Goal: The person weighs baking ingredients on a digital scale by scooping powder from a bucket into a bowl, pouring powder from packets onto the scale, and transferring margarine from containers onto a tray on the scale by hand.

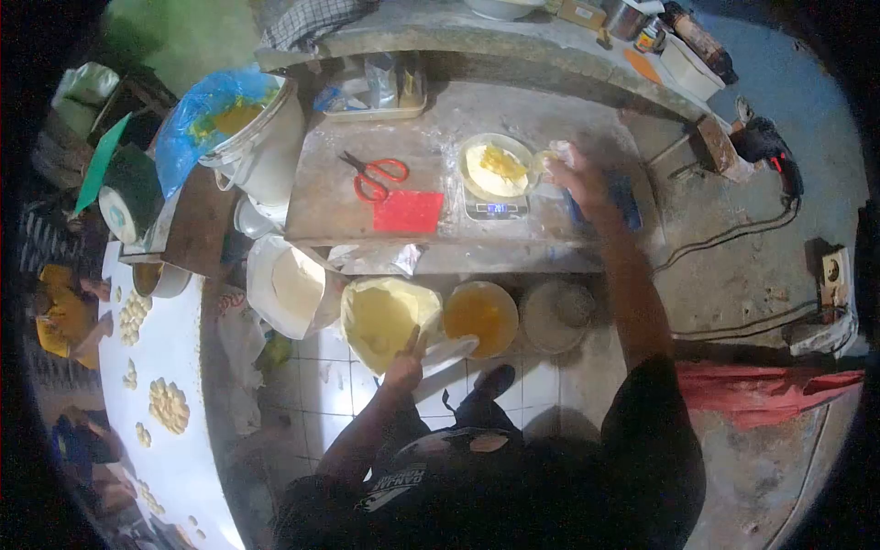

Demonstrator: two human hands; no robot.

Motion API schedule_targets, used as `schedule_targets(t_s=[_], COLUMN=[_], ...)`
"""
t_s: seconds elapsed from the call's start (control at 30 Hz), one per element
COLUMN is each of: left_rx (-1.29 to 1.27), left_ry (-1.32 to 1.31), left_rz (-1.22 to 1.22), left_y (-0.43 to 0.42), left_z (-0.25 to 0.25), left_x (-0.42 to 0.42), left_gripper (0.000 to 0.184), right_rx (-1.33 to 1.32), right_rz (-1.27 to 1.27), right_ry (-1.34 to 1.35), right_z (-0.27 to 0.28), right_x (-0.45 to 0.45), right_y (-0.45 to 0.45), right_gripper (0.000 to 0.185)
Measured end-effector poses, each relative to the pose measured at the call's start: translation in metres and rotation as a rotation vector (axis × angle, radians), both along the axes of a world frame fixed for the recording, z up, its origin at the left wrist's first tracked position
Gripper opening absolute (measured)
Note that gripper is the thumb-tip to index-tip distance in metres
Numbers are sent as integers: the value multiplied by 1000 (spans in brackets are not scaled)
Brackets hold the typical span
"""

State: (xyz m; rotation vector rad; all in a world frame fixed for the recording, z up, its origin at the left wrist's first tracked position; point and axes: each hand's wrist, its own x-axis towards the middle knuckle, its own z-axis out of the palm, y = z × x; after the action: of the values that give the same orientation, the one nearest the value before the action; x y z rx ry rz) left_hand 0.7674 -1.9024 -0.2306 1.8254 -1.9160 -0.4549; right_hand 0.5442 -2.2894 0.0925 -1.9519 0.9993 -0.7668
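Observation:
My right hand [573, 172] is beside the bowl [469, 174], its fingers closed around a small pale thing I cannot make out. White powder and a yellow, buttery mass [502, 163] lie in the bowl, which rests on a digital kitchen scale [496, 212] with a lit display. Lower down, my left hand [403, 369] is closed at the front edge of a plastic bag [431, 302] that lines a tub of pale yellow contents. Right of that bag stands a bucket with orange-yellow contents [480, 319].
Red-handled scissors [380, 177] and a red card [409, 212] lie left of the scale. A white bucket [268, 151] stands at the left, near a bag of pale powder [286, 286]. Dough pieces [170, 406] dot a white table beside other people. Cables [733, 240] run at the right.

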Motion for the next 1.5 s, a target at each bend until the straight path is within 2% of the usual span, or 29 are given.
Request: schedule_targets(t_s=[0.13, 0.2, 0.23, 0.3, 0.33, 0.4, 0.43, 0.5, 0.53, 0.63, 0.7, 0.83, 0.9, 0.93, 0.97, 1.0, 1.07, 1.13, 1.2, 1.27, 1.33, 1.4, 1.5], left_rx=[156, 90, 95, 3, 8, 86, 115, 322, 393, 280, 355, 412, 556, 558, 407, 255, 318, 373, 198, 276, 365, 315, 377], left_ry=[-34, -4, -5, -121, -122, -75, -61, 72, 113, 140, 67, 59, 55, 54, 41, 29, 80, 130, 17, 77, 132, 75, 76], left_rz=[-11, -19, -21, -17, -22, -19, -19, -19, -18, -66, -76, -47, -26, -26, -55, -85, -52, -16, -48, -18, -3, -13, -18], left_y=[-7, -8, -6, -3, -3, -2, -1, -2, -2, 1, -5, -12, -16, -11, -7, -3, -4, -5, 2, -5, -4, -5, -10], left_z=[11, 16, 12, 3, 6, 13, 17, 24, 27, 38, 53, 48, 57, 49, 39, 31, 39, 37, 19, 51, 58, 47, 53], left_x=[-4, -7, -7, -8, -9, -9, -9, -9, -8, -7, -12, -16, -18, -17, -16, -16, -19, -17, -18, -21, -22, -21, -21], left_gripper=[70, 76, 76, 79, 79, 80, 80, 79, 78, 79, 78, 76, 74, 74, 73, 73, 72, 71, 72, 71, 71, 71, 71], right_rx=[178, -179, -173, 198, 204, 426, 434, 521, 527, 672, 264, 293, -313, -311, -144, 22, -18, -66, 268, 85, -186, -254, -372], right_rz=[-97, -25, -27, 71, 66, -28, -32, -59, -65, -80, 1, 59, 50, 50, 88, 124, 154, 186, 106, -83, -224, -244, -237], right_ry=[-138, 1, 0, 56, 55, -8, -11, -292, -298, -263, 105, 71, 367, 365, 329, 293, 287, 279, 217, 166, 102, 125, 255], right_z=[-15, -47, -28, 7, 1, -17, -30, -64, -82, -161, -239, -339, -364, -367, -370, -368, -340, -286, -212, -154, -140, -83, -47], right_x=[-14, -38, -33, -33, -34, -36, -36, -37, -37, -44, -52, -53, -51, -51, -51, -51, -52, -46, -38, -35, -41, -29, 0], right_y=[0, -20, -4, 38, 49, 69, 81, 104, 111, 127, 132, 144, 147, 146, 144, 142, 139, 129, 119, 105, 68, 48, 25], right_gripper=[47, 46, 46, 46, 46, 37, 37, 29, 29, 26, 31, 34, 35, 35, 36, 36, 32, 28, 23, 19, 19, 20, 22])
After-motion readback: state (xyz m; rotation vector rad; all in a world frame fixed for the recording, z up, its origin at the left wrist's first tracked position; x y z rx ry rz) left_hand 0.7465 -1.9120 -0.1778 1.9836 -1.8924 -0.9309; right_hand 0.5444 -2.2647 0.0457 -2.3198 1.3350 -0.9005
